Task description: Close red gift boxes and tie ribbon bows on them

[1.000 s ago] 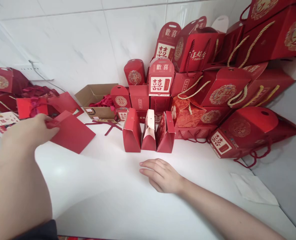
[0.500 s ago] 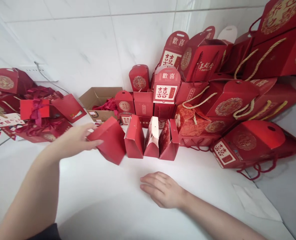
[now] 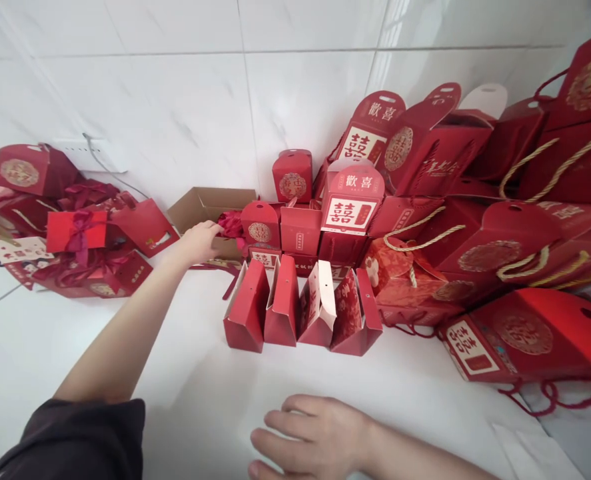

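Four-sided red paper gift boxes stand in a row at the middle of the white table: a plain red box (image 3: 245,317) at the left end, another red box (image 3: 281,307), a white-topped box (image 3: 318,310) and a patterned box (image 3: 352,317). Beyond the row's left end, my left hand (image 3: 201,241) reaches over the cardboard carton (image 3: 215,198), fingers stretched towards a red ribbon bundle (image 3: 231,224). Whether it touches the ribbon I cannot tell. My right hand (image 3: 315,437) hovers low in front of the row, fingers spread, holding nothing.
Stacked red gift boxes with rope handles (image 3: 485,233) fill the right side. On the left sits a pile of red boxes and ribbons (image 3: 85,260). A white tiled wall (image 3: 175,113) rises behind. One large box (image 3: 520,333) lies at the right front.
My left hand has let go of the plain red box, which now stands upright at the row's left end, and has moved to the carton. My right hand's fingers have spread.
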### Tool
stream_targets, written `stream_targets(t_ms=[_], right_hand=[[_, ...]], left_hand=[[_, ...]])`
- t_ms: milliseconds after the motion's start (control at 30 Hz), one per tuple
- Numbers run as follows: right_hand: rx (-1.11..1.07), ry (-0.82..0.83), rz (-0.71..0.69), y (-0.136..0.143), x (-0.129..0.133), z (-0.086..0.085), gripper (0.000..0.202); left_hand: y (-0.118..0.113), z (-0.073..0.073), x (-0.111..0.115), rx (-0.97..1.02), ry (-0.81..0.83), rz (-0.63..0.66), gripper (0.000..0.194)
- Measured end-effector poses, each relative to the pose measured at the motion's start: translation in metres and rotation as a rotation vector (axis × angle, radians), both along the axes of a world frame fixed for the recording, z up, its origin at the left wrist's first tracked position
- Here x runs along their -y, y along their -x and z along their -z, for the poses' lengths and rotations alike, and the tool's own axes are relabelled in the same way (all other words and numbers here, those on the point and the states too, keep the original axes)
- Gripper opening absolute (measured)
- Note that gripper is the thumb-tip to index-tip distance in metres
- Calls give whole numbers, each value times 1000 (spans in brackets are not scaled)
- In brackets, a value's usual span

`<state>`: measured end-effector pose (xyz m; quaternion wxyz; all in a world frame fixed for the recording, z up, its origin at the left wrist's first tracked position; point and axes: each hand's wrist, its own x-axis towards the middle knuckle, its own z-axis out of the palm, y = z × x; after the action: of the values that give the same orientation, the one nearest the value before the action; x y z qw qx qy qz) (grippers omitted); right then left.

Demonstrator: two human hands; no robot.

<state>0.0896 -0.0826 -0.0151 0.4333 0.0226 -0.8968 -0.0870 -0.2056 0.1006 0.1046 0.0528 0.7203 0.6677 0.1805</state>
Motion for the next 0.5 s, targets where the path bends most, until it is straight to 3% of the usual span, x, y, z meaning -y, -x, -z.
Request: stream_targets(t_ms=[133, 267, 400, 500], right_hand=[[-19, -4, 7, 4, -5, 5, 21], [-44, -5, -8, 2, -9, 1, 22], [-53, 19, 6, -4, -10, -5, 23], [-68, 36, 9, -9, -9, -6, 23]], left_hand=[[-7, 15, -14, -63, 34, 10, 35], [-11, 21, -24, -151, 45, 1, 33], [-7, 19, -30, -261, 42, 0, 34], [0, 9, -26, -353, 30, 1, 34]])
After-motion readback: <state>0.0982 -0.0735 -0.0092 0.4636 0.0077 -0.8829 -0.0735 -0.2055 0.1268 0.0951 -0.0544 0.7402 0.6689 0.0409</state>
